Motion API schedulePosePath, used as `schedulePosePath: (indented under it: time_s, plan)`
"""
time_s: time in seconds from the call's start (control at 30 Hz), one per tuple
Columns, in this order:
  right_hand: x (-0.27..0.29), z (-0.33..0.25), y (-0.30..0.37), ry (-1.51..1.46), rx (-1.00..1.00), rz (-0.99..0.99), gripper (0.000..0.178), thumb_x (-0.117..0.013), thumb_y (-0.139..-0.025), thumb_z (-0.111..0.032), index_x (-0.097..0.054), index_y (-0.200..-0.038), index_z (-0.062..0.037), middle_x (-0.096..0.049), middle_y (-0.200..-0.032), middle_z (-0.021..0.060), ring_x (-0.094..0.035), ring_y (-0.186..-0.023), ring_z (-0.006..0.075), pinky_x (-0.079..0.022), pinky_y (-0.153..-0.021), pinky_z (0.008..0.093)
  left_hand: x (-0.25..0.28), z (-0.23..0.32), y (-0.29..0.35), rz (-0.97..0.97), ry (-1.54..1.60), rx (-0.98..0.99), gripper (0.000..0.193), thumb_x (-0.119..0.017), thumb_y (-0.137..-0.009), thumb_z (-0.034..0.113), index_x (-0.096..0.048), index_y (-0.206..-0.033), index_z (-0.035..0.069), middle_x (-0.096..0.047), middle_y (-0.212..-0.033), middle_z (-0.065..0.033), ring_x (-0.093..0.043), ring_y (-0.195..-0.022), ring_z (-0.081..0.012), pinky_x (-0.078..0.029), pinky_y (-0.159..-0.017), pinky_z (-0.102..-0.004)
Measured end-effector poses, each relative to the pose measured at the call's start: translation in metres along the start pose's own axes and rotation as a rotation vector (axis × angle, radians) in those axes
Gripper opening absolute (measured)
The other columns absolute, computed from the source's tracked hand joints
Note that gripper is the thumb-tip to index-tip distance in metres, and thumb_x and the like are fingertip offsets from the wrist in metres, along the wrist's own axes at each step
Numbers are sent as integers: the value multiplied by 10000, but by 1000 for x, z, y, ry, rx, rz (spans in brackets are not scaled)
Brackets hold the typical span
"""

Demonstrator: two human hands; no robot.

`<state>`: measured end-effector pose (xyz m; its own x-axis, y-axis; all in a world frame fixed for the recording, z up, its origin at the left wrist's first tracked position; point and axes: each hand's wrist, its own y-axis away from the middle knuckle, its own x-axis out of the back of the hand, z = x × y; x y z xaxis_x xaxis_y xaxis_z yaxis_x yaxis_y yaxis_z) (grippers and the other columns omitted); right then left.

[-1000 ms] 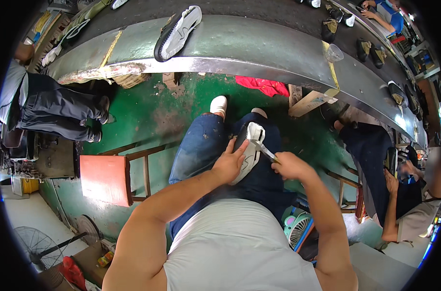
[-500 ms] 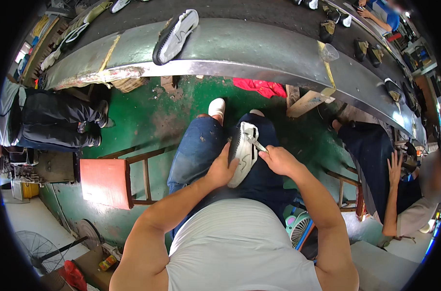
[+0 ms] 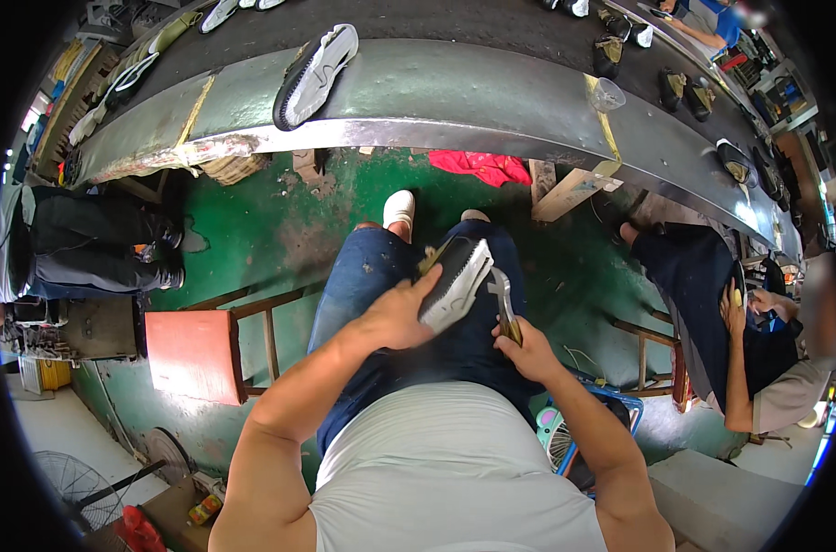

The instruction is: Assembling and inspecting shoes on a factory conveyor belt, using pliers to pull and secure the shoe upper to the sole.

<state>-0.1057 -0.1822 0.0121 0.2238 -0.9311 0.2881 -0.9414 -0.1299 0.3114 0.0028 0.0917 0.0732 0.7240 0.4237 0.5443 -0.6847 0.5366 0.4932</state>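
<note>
My left hand (image 3: 397, 317) is closed round a grey-white shoe (image 3: 453, 302) above my lap. The shoe is tilted on its side, so its black sole with a toothed edge shows; the fingers under it are partly hidden. In my right hand (image 3: 528, 350) is a metal hand tool that looks like shoemaker's pincers (image 3: 503, 296), gripped by its yellowish-brown handle. Its curved silver head points up beside the shoe, a small gap apart from it. A similar shoe (image 3: 315, 78) stands on the metal edge of the bench ahead.
The long bench has a metal edge (image 3: 455, 101) and a dark belt carrying several shoes; a clear cup (image 3: 607, 94) sits on the edge. A red-topped stool (image 3: 194, 357) is at left, a small fan (image 3: 552, 432) by my right side. People are at both sides.
My left hand has turned the shoe from upright to its side, bringing its sole into view. My right hand has drawn the pincers away from the shoe's opening, down and toward me.
</note>
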Motion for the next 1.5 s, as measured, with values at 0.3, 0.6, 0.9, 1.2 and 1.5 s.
schedulePosePath:
  time_s: [0.3, 0.6, 0.9, 1.2, 1.5]
  plan:
    - [-4, 13, 14, -196, -53, 135, 173, -567, -980, -149, -589, -1100, -26, -659, -854, 40, -572, -721, 87, -485, -687, 255, 55, 39, -17, 471, 559, -486, 604, -800, -815, 33, -440, -1300, 26, -668, -1073, -75, -642, -934, -129, -531, -837, -313]
    - [25, -41, 14, 170, -8, -15, 182, -588, -942, -107, -580, -1095, -8, -654, -868, 97, -626, -799, 195, -498, -767, 314, -12, -25, -123, -4, 1082, 146, 681, -476, -1010, 565, -585, -1285, -49, -690, -1108, -136, -657, -1019, -203, -522, -882, -348]
    - [23, -56, -12, 516, 258, -235, 554, -620, -914, -161, -453, -1376, 96, -576, -1247, 321, -567, -1192, 427, -448, -1028, 441, -83, -46, -70, 81, 1221, -79, 546, -233, -1102, 373, -317, -1533, 47, -457, -1480, -138, -417, -1368, -231, -305, -1163, -339]
    - [17, -128, -53, 730, -107, -504, 304, -603, -943, -239, -598, -1001, 60, -674, -935, 266, -651, -918, 447, -513, -813, 504, -97, -50, -53, 210, 1135, -50, 614, -235, -1092, 452, -199, -1574, 74, -407, -1498, -137, -383, -1383, -224, -314, -1147, -339]
    - [-40, -53, -32, 290, -61, -96, 298, -610, -930, -227, -606, -1088, 26, -668, -920, 271, -643, -863, 468, -505, -777, 502, -75, -34, -58, 204, 1350, -17, 615, -452, -1066, 394, -246, -1573, 112, -452, -1468, -72, -428, -1331, -185, -346, -1116, -317]
